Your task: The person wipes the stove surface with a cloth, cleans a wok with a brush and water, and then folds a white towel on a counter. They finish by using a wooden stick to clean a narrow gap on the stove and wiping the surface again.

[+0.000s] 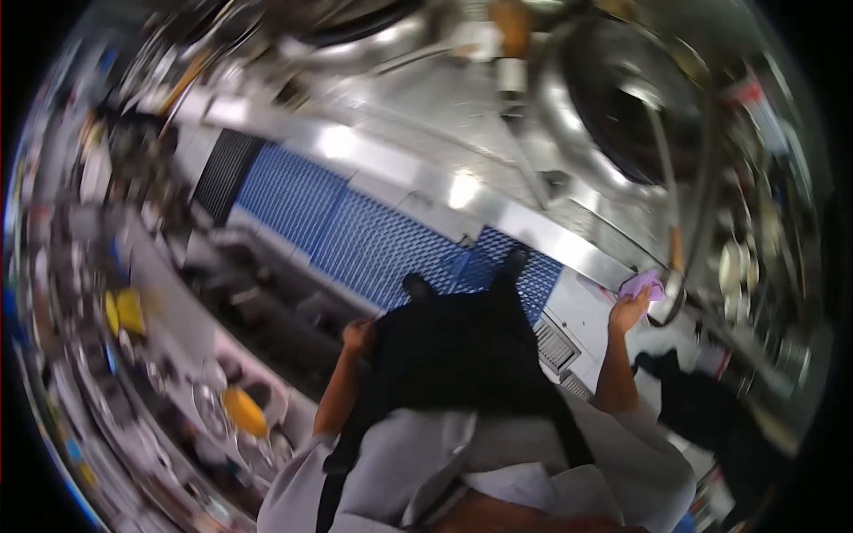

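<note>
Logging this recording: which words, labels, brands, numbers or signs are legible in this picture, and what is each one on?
None: no text can be read anywhere in this view.
Red-and-white item at the upper right: too blurred to tell whether it carries print.
Yellow item at the far left: too blurred to make out any marking.
Purple cloth in the right hand: no lettering that I can make out.

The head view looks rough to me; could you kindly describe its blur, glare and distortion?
In the head view, wide-angle curvature bends the scene and corners go black; white glare spots sit on the metal counter edge; yellow objects at picture left are smeared; the purple cloth in the right hand is blurry.
</note>
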Demonstrator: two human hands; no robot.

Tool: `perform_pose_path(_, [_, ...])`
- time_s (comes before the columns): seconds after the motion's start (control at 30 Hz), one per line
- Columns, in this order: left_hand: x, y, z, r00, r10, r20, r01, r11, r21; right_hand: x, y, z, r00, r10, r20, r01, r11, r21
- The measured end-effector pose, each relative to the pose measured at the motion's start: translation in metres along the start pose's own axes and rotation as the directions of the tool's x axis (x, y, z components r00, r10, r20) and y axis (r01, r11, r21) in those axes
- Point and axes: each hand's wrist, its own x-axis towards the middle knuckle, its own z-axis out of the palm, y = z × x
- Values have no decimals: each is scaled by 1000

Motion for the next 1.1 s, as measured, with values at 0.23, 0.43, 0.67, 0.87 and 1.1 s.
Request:
perform_pose_path(0.23, [-48,9,11,998,-43,-36,14,818,-574,-2,-416,28,686,-703,187,506,645,573])
perform_pose_path(0.43, [-31,49,54,996,21,-85,-42,966,-254,7,-749,96,335,-942,-18,701,237,672])
perform_pose_path(0.67, [-14,83,68,991,135,-2,-131,955,-265,-3,-657,69,537,-841,-68,664,372,648])
perform_pose_path(0.87, [10,11,15,986,114,124,-140,963,230,15,-293,-27,723,-664,191,483,683,547])
perform_pose_path(1.1, [56,60,-20,983,185,-18,-184,982,34,-14,21,-37,979,199,-40,-199,980,15])
